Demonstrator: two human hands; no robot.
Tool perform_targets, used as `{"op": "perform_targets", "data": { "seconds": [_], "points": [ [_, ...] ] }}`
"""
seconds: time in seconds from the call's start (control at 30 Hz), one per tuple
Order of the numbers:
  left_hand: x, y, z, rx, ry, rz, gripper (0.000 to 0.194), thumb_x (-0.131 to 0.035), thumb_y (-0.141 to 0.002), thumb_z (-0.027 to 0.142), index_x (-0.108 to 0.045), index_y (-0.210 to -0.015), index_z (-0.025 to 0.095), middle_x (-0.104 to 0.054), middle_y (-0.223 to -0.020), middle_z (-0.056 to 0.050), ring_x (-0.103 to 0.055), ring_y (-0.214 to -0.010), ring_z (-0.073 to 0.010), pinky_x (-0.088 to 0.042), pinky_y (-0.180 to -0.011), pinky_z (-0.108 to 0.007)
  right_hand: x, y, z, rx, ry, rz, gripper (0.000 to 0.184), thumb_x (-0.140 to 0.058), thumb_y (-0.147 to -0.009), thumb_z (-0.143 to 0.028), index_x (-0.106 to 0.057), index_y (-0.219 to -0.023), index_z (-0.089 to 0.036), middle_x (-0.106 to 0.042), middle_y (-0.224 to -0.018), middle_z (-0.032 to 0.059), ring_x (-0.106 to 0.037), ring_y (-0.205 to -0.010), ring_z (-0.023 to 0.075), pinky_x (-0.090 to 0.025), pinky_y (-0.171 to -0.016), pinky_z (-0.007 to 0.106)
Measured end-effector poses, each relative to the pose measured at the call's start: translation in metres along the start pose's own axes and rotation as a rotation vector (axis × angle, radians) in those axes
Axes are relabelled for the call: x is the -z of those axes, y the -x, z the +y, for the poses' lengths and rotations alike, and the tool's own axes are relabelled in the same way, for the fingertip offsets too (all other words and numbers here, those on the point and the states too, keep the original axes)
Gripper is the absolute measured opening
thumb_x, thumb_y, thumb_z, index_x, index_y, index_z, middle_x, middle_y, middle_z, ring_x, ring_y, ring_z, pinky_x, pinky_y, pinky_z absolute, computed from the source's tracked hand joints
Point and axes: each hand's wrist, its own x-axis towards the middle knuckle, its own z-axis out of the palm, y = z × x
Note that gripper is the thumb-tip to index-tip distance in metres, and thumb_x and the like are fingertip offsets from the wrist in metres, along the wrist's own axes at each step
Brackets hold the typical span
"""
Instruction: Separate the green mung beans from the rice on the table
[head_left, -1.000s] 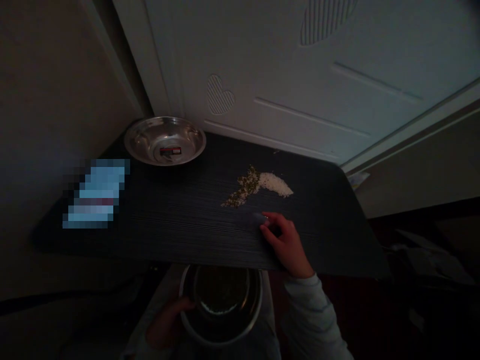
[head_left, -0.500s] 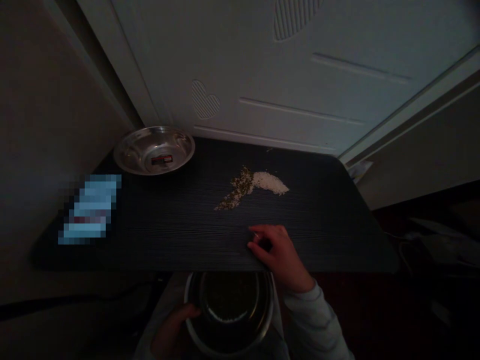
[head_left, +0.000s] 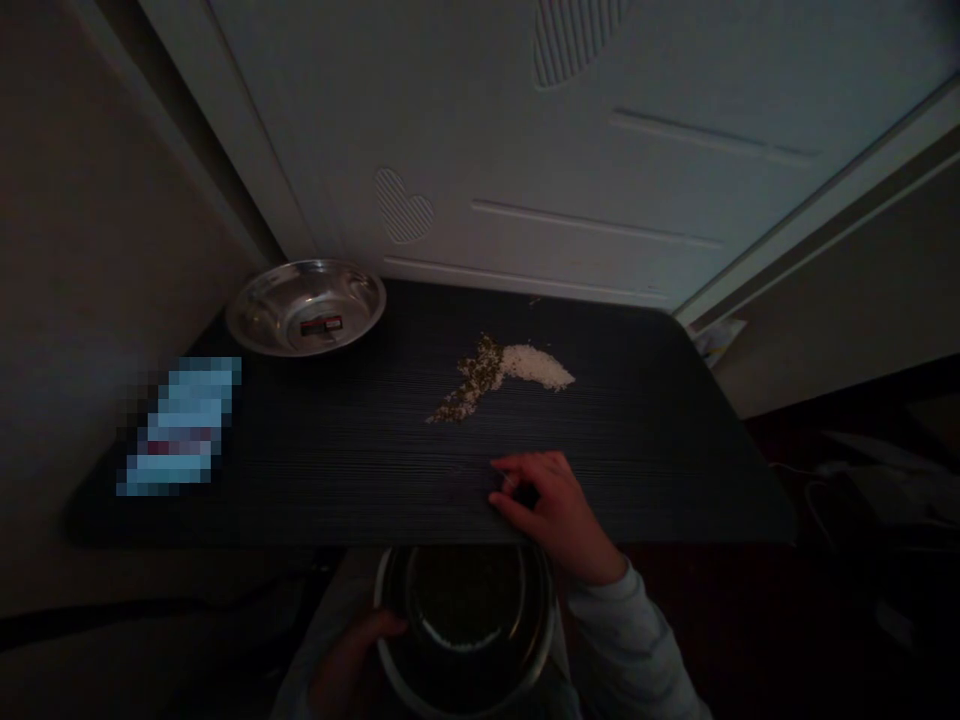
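My left hand (head_left: pixel 358 648) grips the left rim of a round metal basin (head_left: pixel 384 655) below the table's front edge, its thumb over the rim. Dark contents, too dim to make out, lie in that basin. Near the front edge of the table, my right hand (head_left: pixel 553 508) rests with curved fingers, thumb and forefinger tips apart and nothing clear between them. Beyond it on the dark table (head_left: pixel 322 450) is a pile of white grains that look like rice (head_left: pixel 536 366). A mix of small greenish beans and white grains (head_left: pixel 476 380) trails from it toward the left.
A shiny steel basin (head_left: pixel 356 318) with a dark label inside stands at the table's back left. In front of it lies a pixelated bright screen (head_left: pixel 184 425). A white panelled door (head_left: pixel 450 120) rises behind the table.
The view has shifted slightly. My right hand appears a little further left, its fingers still curved. The lap basin sits slightly further right in view, with my left hand still on its rim.
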Motion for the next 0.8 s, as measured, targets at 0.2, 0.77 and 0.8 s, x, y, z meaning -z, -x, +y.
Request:
{"op": "perform_targets", "data": {
  "seconds": [0.2,0.77,0.8],
  "points": [
    [0.002,0.0,0.001,0.021,0.009,0.041,0.008,-0.064,-0.051,0.016,-0.071,-0.05,0.018,-0.076,-0.066,-0.007,-0.066,-0.091,-0.0349,-0.045,-0.089,-0.042,0.002,-0.001,-0.001,0.016,-0.016,-0.025,0.022,-0.064,-0.077,-0.023,-0.059,-0.099,-0.023,-0.064,-0.074,-0.003,-0.054,-0.078,0.0153,-0.035,-0.077,0.031],
    [0.01,-0.01,-0.003,-0.013,-0.02,-0.011,0.01,-0.065,-0.05,0.015,-0.073,-0.056,0.018,-0.074,-0.058,-0.004,-0.069,-0.076,-0.0311,-0.047,-0.083,-0.041,0.004,-0.002,-0.001,0.105,-0.025,-0.16,0.026,-0.068,-0.074,-0.025,-0.061,-0.099,-0.023,-0.065,-0.073,-0.003,-0.056,-0.078,0.0151,-0.032,-0.078,0.032],
    [0.01,-0.01,-0.003,-0.005,-0.014,-0.009,0.01,-0.065,-0.049,0.015,-0.073,-0.054,0.018,-0.074,-0.058,-0.004,-0.069,-0.074,-0.0312,-0.047,-0.083,-0.041,0.004,-0.003,-0.001,0.107,-0.027,-0.162,0.025,-0.068,-0.074,-0.025,-0.061,-0.099,-0.023,-0.065,-0.073,-0.003,-0.056,-0.078,0.0149,-0.031,-0.078,0.032]
  ]
}}
